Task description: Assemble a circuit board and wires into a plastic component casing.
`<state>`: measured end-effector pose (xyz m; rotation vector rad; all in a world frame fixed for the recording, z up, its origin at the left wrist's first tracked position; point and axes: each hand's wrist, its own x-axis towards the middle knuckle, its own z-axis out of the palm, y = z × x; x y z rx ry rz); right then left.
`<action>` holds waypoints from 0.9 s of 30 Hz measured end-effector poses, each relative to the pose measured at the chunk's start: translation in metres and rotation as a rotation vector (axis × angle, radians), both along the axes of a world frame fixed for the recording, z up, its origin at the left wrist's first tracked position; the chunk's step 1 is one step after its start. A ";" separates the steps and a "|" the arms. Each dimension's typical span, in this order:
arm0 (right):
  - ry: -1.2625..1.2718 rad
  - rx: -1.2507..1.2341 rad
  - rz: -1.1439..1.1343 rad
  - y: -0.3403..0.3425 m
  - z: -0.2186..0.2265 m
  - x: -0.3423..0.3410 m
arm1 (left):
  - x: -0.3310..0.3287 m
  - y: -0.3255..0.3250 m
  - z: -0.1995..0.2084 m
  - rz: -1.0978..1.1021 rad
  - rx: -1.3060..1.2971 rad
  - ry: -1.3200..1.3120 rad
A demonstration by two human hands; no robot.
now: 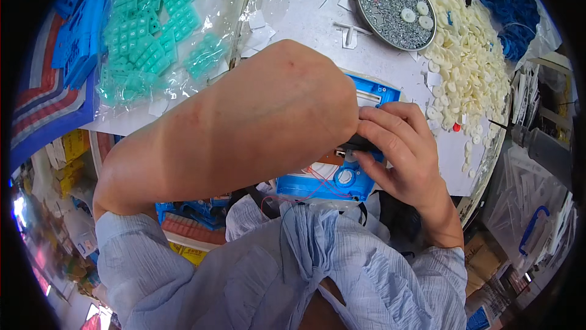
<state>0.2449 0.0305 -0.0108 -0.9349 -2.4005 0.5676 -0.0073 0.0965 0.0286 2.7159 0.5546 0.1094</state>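
Note:
A blue plastic casing [293, 184] lies on the table edge in front of me, with thin red wires [322, 177] and a small round white part [346, 176] in its near end. My left hand [317, 95] bends down over the casing. The back of that hand and the forearm cover much of it, and the fingers are hidden. From the right, my right hand [406, 147] reaches in with thumb and fingers curled together. Between them, a dark part [359, 144] shows in the casing; what the fingertips grip cannot be made out.
Green keypad sheets [152, 37] lie on clear plastic at the left, beside stacked blue plastic parts [82, 37]. A round tray [397, 9] of small screws stands at the back. Many cream plastic discs [467, 55] are heaped at the right.

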 end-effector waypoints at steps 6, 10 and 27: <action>0.008 -0.006 0.006 0.000 -0.001 0.000 | 0.000 -0.005 -0.002 0.020 0.053 -0.013; 0.009 -0.002 0.001 -0.001 -0.001 0.000 | 0.001 -0.003 -0.001 0.020 0.031 0.044; -0.131 -0.083 0.055 0.011 0.011 -0.009 | 0.000 -0.003 -0.008 0.010 0.039 0.019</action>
